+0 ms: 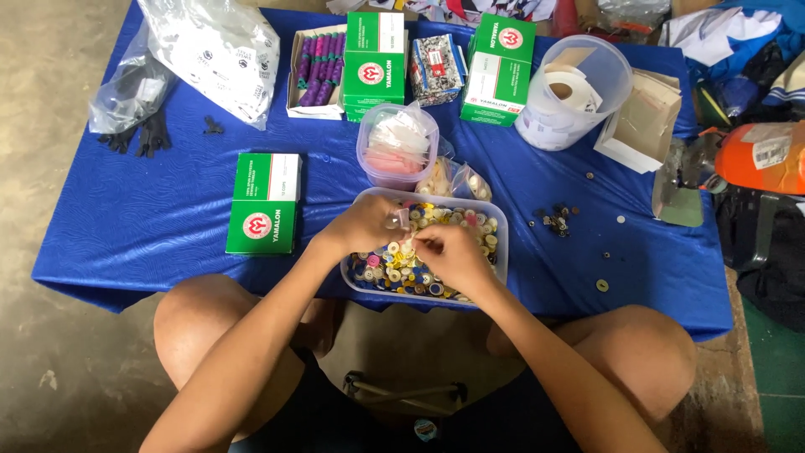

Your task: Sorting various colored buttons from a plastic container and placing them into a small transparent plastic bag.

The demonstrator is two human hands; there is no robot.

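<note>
While the blue table carries 3 green boxes, a tub and loose bags, both hands work over the button tray at its near edge. Sorting looks underway — left hand pinches a small clear bag, right hand pinches a button. Dropping it in needs close aim; bare cloth lies either side.

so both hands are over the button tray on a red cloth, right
Not quite. In the head view the left hand and right hand are over the button tray, but the cloth under it is blue, not red.
</note>
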